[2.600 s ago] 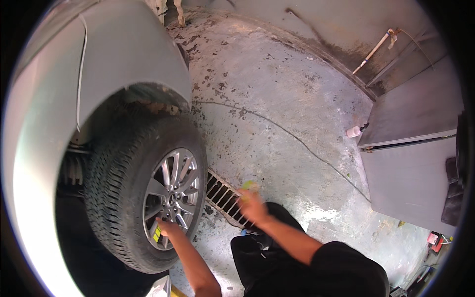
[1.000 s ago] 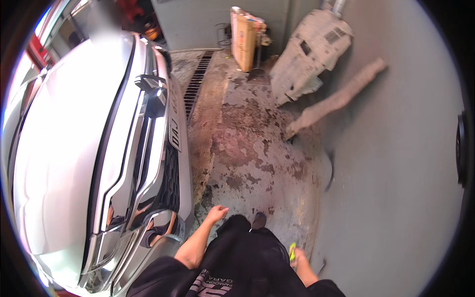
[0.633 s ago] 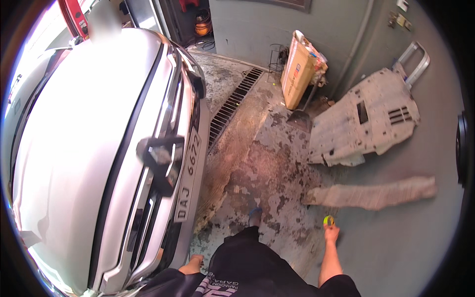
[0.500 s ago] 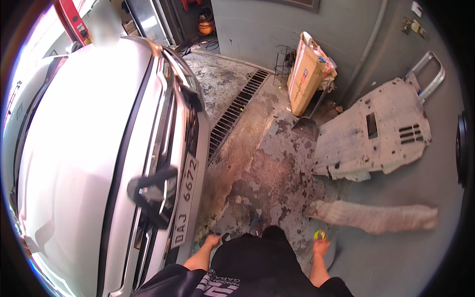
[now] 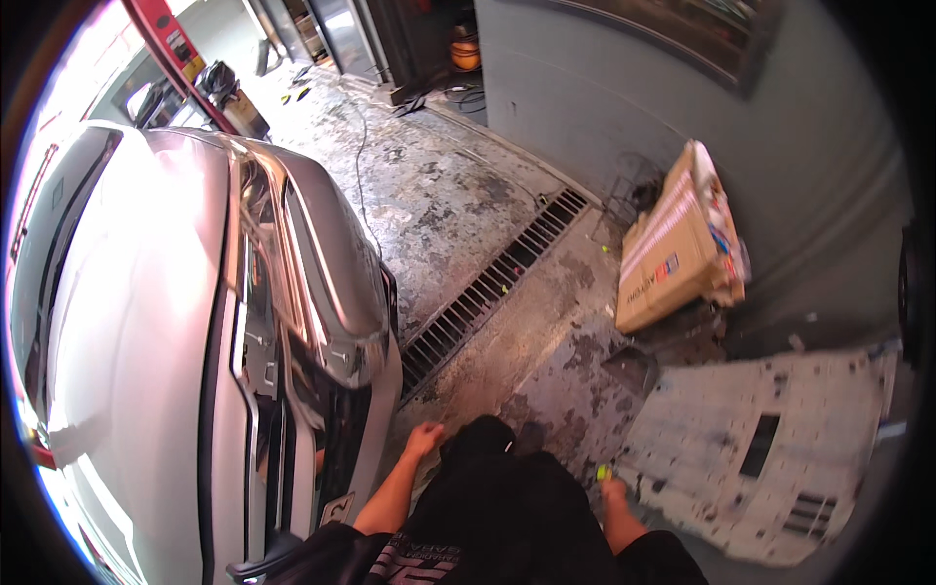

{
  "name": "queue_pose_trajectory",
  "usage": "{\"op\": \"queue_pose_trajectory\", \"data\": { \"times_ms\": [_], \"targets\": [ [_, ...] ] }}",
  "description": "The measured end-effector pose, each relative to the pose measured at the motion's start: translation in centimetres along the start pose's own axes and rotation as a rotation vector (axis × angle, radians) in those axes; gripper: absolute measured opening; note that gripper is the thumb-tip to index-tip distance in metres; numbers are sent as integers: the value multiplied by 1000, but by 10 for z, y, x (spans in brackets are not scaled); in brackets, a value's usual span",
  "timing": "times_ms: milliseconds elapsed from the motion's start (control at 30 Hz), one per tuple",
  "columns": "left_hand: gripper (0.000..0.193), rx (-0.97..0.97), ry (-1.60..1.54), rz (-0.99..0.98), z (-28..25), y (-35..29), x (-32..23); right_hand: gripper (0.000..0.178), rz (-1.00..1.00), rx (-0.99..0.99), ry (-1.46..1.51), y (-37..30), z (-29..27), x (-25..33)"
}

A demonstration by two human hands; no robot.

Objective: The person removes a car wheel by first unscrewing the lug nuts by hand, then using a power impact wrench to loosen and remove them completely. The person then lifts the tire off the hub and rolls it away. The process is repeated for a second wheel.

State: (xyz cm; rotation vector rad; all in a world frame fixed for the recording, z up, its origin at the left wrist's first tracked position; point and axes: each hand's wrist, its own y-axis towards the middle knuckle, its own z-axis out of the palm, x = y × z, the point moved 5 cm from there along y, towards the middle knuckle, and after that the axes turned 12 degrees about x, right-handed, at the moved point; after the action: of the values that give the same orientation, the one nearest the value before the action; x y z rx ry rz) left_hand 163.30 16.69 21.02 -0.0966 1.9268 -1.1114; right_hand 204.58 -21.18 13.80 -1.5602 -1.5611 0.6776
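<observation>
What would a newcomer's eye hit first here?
The glossy silver car dominates, filling the left side of the view. Next come the tan cardboard box toward the upper right and the flat, pale panel with dark slots at lower right. Near the bottom, the small bright yellow-green object in the right hand stands out.

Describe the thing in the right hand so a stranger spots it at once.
Right of the silver car, the person's right hand appears just left of the pale slotted panel. It holds a small yellow-green object, far brighter than the dull panel and floor nearby.
</observation>
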Motion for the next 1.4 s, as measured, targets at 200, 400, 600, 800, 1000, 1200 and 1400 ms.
{"op": "queue_pose_trajectory", "data": {
  "times_ms": [200, 400, 600, 800, 1000, 1200, 1400],
  "targets": [
    [39, 329, 854, -262, 19, 77, 80, 34, -497, -57, 235, 99, -203, 407],
    [43, 221, 305, -516, -34, 236, -56, 24, -501, -17, 294, 153, -211, 579],
    [36, -145, -180, 221, -211, 439, -461, 36, -493, 89, -856, 206, -149, 617],
    [33, -299, -587, 315, -379, 542, -598, 40, -239, 307, -777, 274, -116, 827],
    [28, -353, -820, -305, -359, 568, -457, 39, -389, 322, -800, 293, -96, 1273],
    [45, 215, 300, -562, -316, 623, -411, 31, -979, 92, -532, 237, -63, 1740],
    [38, -322, -830, -564, -536, 828, -569, 28, -1055, -44, -533, 236, 8, 1991]
  ]
}}
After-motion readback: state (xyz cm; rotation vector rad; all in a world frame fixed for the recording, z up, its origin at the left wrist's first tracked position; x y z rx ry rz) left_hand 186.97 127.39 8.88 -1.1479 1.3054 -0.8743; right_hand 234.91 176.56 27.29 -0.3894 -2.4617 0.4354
